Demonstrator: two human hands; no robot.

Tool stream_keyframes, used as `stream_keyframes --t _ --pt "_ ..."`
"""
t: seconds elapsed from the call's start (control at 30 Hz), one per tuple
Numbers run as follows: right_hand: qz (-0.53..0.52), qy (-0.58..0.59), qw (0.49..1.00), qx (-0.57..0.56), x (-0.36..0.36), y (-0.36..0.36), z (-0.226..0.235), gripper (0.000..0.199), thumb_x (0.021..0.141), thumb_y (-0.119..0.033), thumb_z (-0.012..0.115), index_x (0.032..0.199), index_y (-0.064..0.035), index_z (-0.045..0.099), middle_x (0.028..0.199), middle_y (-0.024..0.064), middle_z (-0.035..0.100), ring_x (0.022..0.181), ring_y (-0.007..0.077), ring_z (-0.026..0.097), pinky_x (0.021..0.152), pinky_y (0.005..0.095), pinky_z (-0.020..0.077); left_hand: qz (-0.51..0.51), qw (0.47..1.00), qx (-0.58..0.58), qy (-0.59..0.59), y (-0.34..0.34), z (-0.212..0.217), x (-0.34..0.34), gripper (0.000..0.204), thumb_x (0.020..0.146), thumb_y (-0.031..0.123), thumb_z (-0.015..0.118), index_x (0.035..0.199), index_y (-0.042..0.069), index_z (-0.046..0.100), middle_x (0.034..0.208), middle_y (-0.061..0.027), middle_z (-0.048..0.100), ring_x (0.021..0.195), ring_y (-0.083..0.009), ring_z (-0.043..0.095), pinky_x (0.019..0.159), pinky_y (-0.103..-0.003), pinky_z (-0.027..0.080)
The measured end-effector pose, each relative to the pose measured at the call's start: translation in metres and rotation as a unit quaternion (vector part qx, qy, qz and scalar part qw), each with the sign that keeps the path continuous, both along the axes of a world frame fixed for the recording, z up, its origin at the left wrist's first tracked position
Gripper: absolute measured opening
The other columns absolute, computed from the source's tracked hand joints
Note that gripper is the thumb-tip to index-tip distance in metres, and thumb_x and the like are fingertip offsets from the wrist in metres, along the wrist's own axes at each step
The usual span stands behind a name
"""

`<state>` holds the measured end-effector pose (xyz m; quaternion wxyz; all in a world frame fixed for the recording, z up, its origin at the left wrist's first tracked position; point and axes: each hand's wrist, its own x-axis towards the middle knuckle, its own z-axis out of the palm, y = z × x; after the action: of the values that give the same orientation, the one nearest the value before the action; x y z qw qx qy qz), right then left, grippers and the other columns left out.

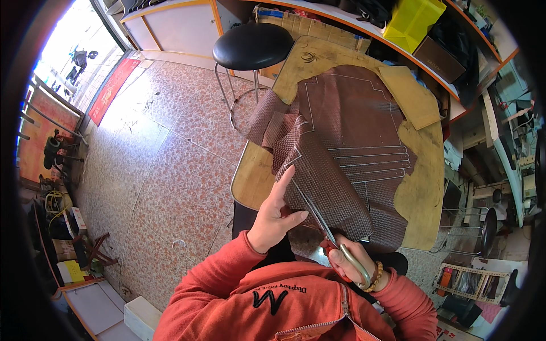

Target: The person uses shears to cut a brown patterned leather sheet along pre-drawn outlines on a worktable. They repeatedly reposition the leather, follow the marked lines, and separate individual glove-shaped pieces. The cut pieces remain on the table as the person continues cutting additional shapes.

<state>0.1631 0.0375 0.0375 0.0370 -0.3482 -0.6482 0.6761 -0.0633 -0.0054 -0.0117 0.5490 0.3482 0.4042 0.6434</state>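
A brown woven-textured leather sheet (352,119), marked with pale drawn lines, lies on a wooden board table (253,176). Its near left part is folded over, showing the textured side. My right hand (354,262), wearing a beaded bracelet, grips the scissors (318,215) by their red and metal handles. The blades point up and left along the near edge of the leather. My left hand (274,219) is at that same edge, left of the blades, with index finger and thumb stretched apart. Its other fingers are partly hidden.
Behind the table's left corner stands a round black stool (253,45). A tan sheet piece (412,96) lies at the table's far right. A shelf with a yellow bag (412,23) runs along the back. Tiled floor (170,170) spreads to the left.
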Motion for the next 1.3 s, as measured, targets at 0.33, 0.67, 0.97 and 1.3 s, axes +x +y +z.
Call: stream_keyframes --t 0.33,0.67,0.97,1.3 --pt "-0.02 0.01 1.0 -0.005 0.001 -0.003 -0.002 0.056 0.093 -0.049 0.058 0.106 0.0049 0.057 0.063 0.0018 0.054 0.056 0.0081 0.052 0.054 0.0221 0.0426 0.001 1.0 0.003 0.002 -0.001 -0.001 -0.001 0.088 0.08 -0.015 0.062 0.153 0.001 0.014 0.15 -0.0092 0.03 0.132 -0.0152 0.035 0.109 -0.029 0.032" --pt "0.003 0.008 1.0 -0.024 -0.002 -0.004 0.003 0.066 0.091 -0.058 0.055 0.111 0.0044 0.052 0.064 -0.0021 0.05 0.052 0.0037 0.045 0.048 0.0189 0.0377 0.056 0.998 -0.003 -0.016 -0.002 0.001 -0.006 0.081 0.081 -0.015 0.06 0.151 0.002 0.023 0.145 -0.008 0.036 0.129 -0.0139 0.039 0.105 -0.028 0.036" --pt "0.032 0.015 0.999 0.018 -0.023 0.004 -0.003 0.071 0.092 -0.062 0.049 0.114 0.0055 0.051 0.065 -0.0004 0.051 0.053 0.007 0.047 0.049 0.022 0.0395 0.046 0.999 0.015 0.006 -0.007 0.006 -0.007 0.083 0.08 -0.016 0.061 0.151 0.002 0.022 0.149 -0.0078 0.03 0.13 -0.0132 0.037 0.105 -0.026 0.035" --pt "0.018 0.01 0.999 0.042 -0.024 0.0 0.001 0.073 0.092 -0.063 0.049 0.112 0.0071 0.052 0.057 -0.0013 0.047 0.047 0.0054 0.043 0.045 0.0207 0.0357 0.041 0.999 0.014 0.007 -0.008 0.002 -0.01 0.084 0.08 -0.015 0.062 0.151 0.002 0.022 0.149 -0.0082 0.031 0.128 -0.0118 0.037 0.103 -0.024 0.034"
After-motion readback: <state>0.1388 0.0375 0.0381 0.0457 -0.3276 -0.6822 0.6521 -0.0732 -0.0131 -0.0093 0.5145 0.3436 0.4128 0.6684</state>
